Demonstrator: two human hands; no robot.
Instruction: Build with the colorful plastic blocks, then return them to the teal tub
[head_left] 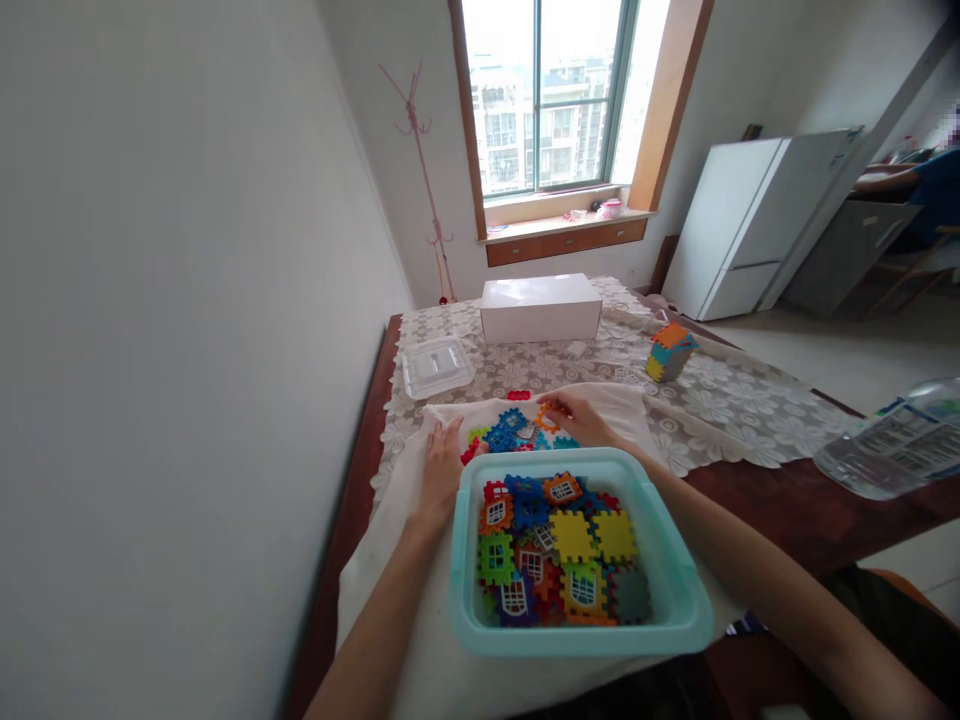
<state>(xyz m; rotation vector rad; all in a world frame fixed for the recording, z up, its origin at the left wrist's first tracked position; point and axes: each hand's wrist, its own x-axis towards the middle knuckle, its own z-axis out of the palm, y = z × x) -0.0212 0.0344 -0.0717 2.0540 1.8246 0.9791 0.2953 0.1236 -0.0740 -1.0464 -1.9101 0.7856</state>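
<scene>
My right hand (581, 417) reaches past the bin and pinches an orange puzzle-edged building tile (548, 418) between thumb and fingers. My left hand (445, 452) rests on the white cloth (401, 510) with fingers stretched out, its thumb close to a red tile (472, 449). Between the hands lies a loose pile with blue tiles (504, 430) and other colours. A single red tile (518, 395) lies beyond the cloth's far edge. Nearest me stands a light teal plastic bin (581, 640), holding many tiles, among them yellow tiles (573, 537) and window-frame pieces (514, 596).
At the back are a white box (540, 308) and a clear plastic lid (437, 367). An assembled tile block (669, 352) stands on the right of the lace tablecloth (705, 425). A large clear bottle (896, 440) is at far right; a wall (187, 350) borders the left. Another person's arm (889, 180) shows beyond.
</scene>
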